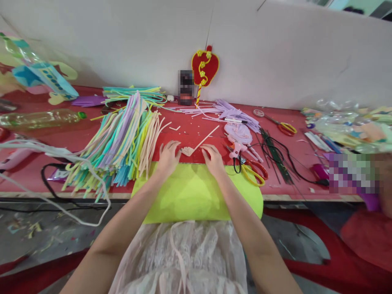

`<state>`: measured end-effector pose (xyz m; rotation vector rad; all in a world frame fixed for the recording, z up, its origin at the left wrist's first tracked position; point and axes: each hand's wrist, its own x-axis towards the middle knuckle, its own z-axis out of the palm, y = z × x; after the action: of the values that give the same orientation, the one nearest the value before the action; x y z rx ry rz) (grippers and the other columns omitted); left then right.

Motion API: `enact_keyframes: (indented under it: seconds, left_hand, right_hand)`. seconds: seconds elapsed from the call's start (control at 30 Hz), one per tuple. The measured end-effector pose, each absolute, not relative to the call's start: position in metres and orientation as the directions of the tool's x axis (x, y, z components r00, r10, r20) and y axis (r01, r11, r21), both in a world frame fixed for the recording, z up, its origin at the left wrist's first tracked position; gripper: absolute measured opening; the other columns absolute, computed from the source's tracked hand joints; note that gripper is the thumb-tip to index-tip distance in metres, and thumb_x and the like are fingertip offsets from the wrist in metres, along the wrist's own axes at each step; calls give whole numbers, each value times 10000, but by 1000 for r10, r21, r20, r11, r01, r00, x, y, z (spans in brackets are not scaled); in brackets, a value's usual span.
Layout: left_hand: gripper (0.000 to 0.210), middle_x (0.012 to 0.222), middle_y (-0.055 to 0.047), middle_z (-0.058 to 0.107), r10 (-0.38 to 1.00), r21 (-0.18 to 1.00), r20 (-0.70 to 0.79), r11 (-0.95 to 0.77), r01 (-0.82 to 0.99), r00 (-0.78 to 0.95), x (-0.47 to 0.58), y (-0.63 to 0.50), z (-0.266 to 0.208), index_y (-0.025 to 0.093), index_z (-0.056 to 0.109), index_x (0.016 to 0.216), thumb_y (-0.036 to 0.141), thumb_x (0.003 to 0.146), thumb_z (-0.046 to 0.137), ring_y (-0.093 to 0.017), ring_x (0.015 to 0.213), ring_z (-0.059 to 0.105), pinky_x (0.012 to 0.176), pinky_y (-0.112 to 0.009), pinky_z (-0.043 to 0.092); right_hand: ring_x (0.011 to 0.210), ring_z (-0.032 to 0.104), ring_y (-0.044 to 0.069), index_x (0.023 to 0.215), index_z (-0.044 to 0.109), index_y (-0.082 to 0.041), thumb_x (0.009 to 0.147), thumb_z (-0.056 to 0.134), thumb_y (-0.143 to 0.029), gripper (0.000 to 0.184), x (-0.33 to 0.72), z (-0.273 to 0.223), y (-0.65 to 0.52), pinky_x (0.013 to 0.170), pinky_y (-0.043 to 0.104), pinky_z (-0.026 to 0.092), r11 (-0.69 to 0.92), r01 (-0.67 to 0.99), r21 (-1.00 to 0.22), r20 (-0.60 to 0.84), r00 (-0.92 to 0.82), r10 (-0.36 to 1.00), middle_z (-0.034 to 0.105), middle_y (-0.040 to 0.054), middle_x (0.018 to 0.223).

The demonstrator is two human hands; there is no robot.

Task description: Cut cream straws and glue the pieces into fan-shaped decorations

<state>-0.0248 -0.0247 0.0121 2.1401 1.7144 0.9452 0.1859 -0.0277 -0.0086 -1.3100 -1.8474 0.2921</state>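
Note:
Between my hands lies a cream pipe cleaner (188, 151) on the red tabletop. One end is folded into a small compact shape, and its straight tail slants up to the right. My left hand (169, 158) rests at the folded end's left edge, fingers curved and a little apart; whether the fingertips touch it I cannot tell. My right hand (213, 159) is on the other side, thumb and fingers bent loosely apart, close to the tail with nothing visible in them. A short bent cream piece (174, 128) lies farther back.
To the left is a big heap of pastel pipe cleaners (122, 134). Right of my hands are a pink glue gun (237, 149), red-and-yellow scissors (255, 171) and lilac pipe cleaners (235, 114). A red apple-shaped ornament (205, 67) stands against the wall. Another person sits at right.

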Motion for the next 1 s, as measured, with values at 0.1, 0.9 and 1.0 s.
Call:
enact_keyframes:
  seconds: [0.1, 0.9, 1.0]
  left_hand:
    - [301, 1150, -71, 634, 941, 673, 331, -291, 680, 75, -26, -11, 25, 204, 596, 1107, 277, 903, 387, -196, 1079, 571, 1024, -400, 360]
    - [320, 916, -63, 692, 948, 891, 311, -265, 369, -71, -23, 15, 2, 182, 629, 1049, 357, 879, 423, -177, 902, 630, 863, -314, 450]
    - [258, 939, -73, 646, 951, 779, 296, -187, 598, -88, -27, 17, -4, 184, 678, 905, 357, 838, 499, -184, 854, 598, 805, -313, 449]
  right_hand:
    - [919, 579, 215, 898, 628, -203, 900, 418, -373, 270, 184, -10, -15, 878, 383, 458, 362, 663, -655, 451, -42, 892, 613, 93, 939]
    - [689, 543, 131, 710, 488, -208, 783, 546, -317, 143, 157, 7, -21, 731, 267, 448, 374, 504, -779, 531, 212, 820, 560, -11, 701]
    - [670, 556, 134, 733, 533, -202, 792, 563, -384, 193, 159, 3, -18, 717, 269, 455, 334, 491, -804, 497, 250, 831, 588, 0, 701]
